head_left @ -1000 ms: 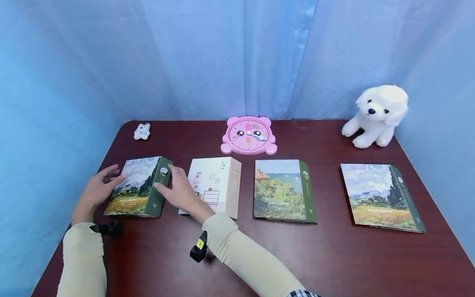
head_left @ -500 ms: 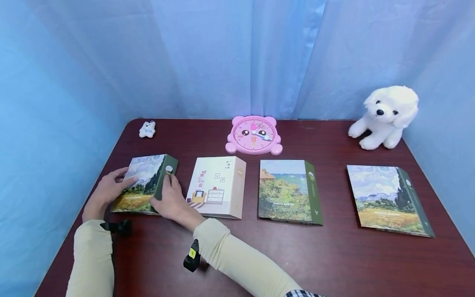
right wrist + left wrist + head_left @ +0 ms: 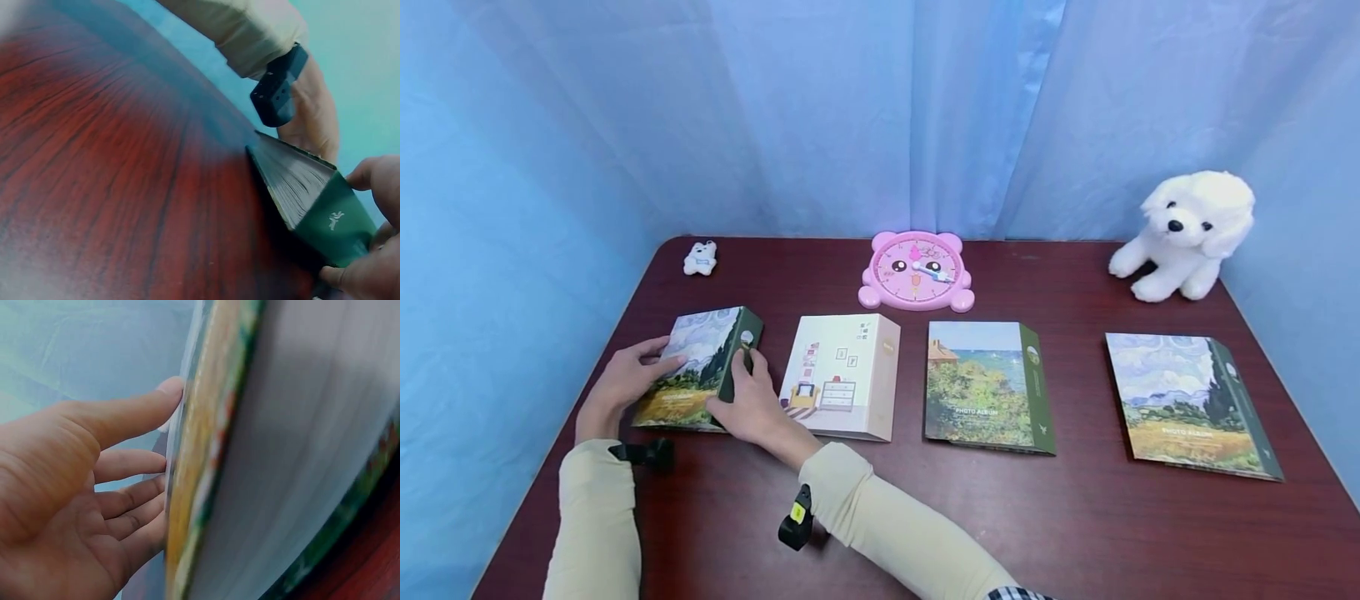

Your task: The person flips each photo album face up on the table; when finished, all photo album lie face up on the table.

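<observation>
Both hands hold the leftmost photo album [image 3: 700, 358], which has a painted landscape of fields and dark trees on its cover. At its left edge is my left hand [image 3: 625, 379], the thumb [image 3: 140, 412] on the cover side and the other fingers partly hidden behind the edge. My right hand [image 3: 752, 400] grips the green spine [image 3: 337, 222] from the right, thumb on one side and fingers on the other. Seen from the right wrist, the album's page block [image 3: 294, 178] is wedge-shaped, with a dark shadow under the spine end.
Beside it lie a cream album [image 3: 842, 375], a green-spined seaside album [image 3: 977, 383] and another landscape album [image 3: 1187, 404]. Behind them are a small white bear charm [image 3: 700, 259], a pink clock [image 3: 916, 271] and a white plush dog [image 3: 1187, 233]. Blue curtains [image 3: 805, 117] surround the table.
Both hands have closed in on the leftmost album; the right hand now grips its spine and the left its edge. The head view has shifted slightly, moving everything rightward.
</observation>
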### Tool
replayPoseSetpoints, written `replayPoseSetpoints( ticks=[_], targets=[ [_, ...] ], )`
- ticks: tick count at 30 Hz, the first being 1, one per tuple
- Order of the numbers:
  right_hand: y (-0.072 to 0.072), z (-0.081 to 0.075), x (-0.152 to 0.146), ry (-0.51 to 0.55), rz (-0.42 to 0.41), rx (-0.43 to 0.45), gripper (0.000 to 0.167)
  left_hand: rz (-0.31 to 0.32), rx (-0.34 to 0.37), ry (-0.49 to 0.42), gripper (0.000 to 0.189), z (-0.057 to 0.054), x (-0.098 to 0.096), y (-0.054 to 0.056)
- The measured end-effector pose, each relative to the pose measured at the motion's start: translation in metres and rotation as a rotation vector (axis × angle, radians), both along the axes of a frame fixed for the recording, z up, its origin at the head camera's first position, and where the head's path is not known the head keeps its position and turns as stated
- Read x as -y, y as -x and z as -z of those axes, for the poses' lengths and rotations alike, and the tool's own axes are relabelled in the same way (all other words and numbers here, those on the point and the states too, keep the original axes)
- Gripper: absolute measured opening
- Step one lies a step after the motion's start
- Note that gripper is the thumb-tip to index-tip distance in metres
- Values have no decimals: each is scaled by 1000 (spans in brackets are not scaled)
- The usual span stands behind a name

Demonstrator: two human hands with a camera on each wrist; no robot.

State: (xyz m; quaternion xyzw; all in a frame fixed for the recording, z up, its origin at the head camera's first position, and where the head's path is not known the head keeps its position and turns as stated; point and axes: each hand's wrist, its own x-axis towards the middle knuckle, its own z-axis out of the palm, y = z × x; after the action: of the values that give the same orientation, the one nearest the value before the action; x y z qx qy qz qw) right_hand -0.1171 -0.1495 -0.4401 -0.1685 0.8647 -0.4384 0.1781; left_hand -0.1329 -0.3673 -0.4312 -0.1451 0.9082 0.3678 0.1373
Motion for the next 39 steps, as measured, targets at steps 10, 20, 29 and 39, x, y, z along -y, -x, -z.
replayPoseSetpoints(
  ticks=[10, 20, 29, 39],
  targets=[
    [6, -20, -13, 161, 70, 13, 79, 125, 31, -63, 87, -12, -17, 2],
    [14, -21, -21, 481, 238, 78, 65, 204, 10, -163, 78, -22, -44, 5],
    [17, -34, -14, 695, 263, 138, 53, 182, -180, -377, 59, -45, -43, -2],
    [16, -38, 3, 662, 124, 64, 57, 133, -239, -516, 56, -59, -27, -6]
  ],
)
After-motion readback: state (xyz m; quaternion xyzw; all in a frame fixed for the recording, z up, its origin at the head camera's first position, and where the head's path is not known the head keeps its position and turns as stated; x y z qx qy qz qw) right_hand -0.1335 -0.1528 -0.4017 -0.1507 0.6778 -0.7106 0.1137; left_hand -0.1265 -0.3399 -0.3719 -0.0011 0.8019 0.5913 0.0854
